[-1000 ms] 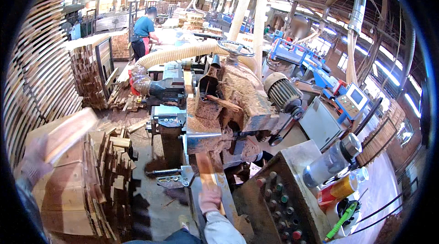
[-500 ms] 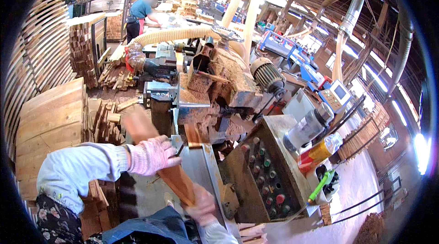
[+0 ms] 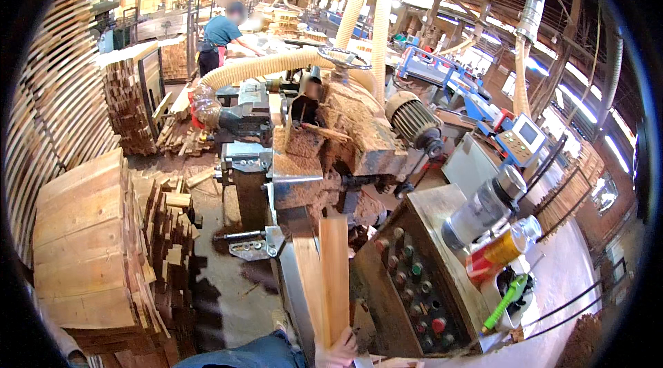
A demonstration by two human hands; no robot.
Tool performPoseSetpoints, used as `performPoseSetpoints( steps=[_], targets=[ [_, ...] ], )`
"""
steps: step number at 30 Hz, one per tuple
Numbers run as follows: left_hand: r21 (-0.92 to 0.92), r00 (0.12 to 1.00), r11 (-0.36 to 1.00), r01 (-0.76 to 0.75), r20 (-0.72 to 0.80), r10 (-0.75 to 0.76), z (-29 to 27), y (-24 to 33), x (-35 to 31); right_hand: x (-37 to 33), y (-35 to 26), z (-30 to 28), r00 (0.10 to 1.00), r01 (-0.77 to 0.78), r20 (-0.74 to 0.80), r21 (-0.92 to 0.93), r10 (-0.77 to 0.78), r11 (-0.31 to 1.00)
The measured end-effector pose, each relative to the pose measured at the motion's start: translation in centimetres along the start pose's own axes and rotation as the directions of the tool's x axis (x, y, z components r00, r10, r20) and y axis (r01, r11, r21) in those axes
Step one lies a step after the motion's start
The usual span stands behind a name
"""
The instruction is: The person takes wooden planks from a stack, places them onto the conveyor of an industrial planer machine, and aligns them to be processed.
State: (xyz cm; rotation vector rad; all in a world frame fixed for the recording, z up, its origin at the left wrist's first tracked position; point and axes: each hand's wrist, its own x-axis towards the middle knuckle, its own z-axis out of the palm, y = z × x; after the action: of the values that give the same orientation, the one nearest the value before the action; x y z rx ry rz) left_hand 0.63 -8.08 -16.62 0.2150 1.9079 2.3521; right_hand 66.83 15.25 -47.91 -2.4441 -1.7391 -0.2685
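Observation:
At the lower edge, my right hand (image 3: 340, 349) is closed around the near end of a wooden board (image 3: 335, 271). That board lies lengthwise over the machine's metal bed, its far end near the cutting head. A second wooden board (image 3: 309, 273) lies beside it on the left, its near part partly covered. Sawdust coats the woodworking machine (image 3: 359, 126) in front of me. My left hand is out of view; only what looks like a bit of sleeve shows at the lower left rim.
A tall stack of wide panels (image 3: 79, 244) stands at left, with cut wood pieces (image 3: 173, 230) beside it. On the right, a control box with buttons (image 3: 414, 285) carries a clear bottle (image 3: 476, 212) and a red-yellow can (image 3: 501, 250). Beyond the machine, a person (image 3: 219, 36) bends over a table.
My left hand has left the view. The board, earlier tilted across both hands, now lies along the bed with my right hand at its near end. The view has shifted slightly.

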Motion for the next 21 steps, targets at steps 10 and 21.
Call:
performPoseSetpoints(
  steps=[10,21],
  targets=[
    [-0.28,0.997,0.958,0.06,-0.033,-0.072,-12.5,-6.8,6.8,19.2,-17.3,-0.9,0.995,0.077,0.021,0.442,-0.096,0.894],
    [-0.114,0.983,0.977,0.181,0.006,-0.181,-18.6,-12.4,6.3,-3.7,2.4,-8.9,0.943,0.334,-0.08,0.227,-0.324,0.915]
  ],
)
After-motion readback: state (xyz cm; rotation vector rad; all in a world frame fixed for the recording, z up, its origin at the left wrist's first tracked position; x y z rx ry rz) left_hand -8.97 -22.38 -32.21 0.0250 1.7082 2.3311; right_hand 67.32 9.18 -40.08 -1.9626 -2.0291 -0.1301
